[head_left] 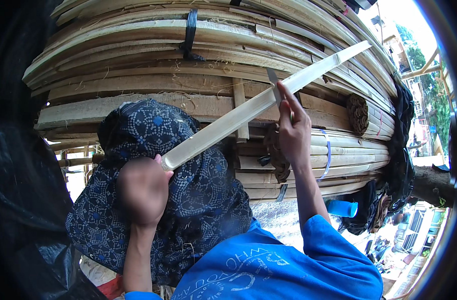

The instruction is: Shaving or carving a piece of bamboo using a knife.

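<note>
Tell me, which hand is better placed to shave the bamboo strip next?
Probably the right hand: it holds the knife blade against the bamboo strip. The left hand grips the strip's near end, steadying it.

A bamboo strip (258, 107) runs from centre-left to upper right of the frame, above a patterned cloth (188, 200) at lower centre. Behind both, stacked bamboo slats (138, 75) fill the top.
</note>
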`<state>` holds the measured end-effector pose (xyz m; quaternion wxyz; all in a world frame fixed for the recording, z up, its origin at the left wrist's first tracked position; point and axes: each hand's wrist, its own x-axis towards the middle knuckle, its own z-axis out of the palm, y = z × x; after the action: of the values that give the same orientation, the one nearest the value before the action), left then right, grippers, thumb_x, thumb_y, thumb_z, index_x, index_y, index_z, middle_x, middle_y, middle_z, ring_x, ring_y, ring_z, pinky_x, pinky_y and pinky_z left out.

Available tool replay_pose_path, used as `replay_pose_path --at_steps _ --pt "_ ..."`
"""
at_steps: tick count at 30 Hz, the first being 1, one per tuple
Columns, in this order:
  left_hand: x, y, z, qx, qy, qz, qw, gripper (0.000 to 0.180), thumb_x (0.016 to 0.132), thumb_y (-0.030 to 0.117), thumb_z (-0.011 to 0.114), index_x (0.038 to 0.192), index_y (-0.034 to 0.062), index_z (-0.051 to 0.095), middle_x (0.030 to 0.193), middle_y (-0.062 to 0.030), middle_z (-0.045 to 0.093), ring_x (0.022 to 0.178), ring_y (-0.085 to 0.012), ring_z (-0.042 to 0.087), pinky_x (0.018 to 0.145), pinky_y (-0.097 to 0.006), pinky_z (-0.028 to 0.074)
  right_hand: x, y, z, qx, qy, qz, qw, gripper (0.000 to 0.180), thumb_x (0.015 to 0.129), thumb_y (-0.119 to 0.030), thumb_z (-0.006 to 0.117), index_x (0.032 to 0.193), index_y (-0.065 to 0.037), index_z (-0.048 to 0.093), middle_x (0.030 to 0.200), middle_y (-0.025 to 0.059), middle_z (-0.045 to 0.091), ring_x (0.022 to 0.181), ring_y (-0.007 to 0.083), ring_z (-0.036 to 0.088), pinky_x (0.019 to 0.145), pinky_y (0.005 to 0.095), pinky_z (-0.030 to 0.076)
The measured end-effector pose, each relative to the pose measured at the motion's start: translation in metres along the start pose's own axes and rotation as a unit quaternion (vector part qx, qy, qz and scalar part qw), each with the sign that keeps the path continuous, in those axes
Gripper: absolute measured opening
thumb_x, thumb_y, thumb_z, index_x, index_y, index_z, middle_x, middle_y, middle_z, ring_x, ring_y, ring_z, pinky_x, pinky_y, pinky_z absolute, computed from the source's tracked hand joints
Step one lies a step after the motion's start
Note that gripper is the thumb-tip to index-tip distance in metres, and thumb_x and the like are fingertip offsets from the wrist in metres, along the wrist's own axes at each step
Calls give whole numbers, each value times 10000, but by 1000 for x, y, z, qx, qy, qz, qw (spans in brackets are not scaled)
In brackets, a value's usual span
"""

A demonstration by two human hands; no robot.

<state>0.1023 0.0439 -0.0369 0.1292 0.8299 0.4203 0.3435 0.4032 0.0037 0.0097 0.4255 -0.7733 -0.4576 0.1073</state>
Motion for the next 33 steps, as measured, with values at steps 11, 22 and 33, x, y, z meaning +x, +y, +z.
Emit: replay_pose_path --at_steps 11,22,33 --pt "1 0 1 -14 3 -7 1000 362 826 228 731 1125 27 693 882 -74 569 819 -230 516 743 -356 456 23 -1 3 -21 -39 42 998 430 972 -116 456 1373 -260 515 1191 204 633 1159 335 586 959 400 443" --pt "-1 -1 5 -2 15 6 1000 341 811 215 746 1094 29 707 863 -69 576 796 -225 516 711 -337 457 -44 -29 51 47 -194 -55 978 535 890 14 462 1376 -204 513 1166 186 645 795 238 714 704 354 557" --pt "-3 0 -1 -27 16 -17 999 365 816 251 737 1109 37 697 889 -70 580 820 -236 529 746 -355 461 7 -23 6 20 -22 76 997 420 993 -121 450 1391 -243 503 1183 183 655 982 187 657 800 312 507"
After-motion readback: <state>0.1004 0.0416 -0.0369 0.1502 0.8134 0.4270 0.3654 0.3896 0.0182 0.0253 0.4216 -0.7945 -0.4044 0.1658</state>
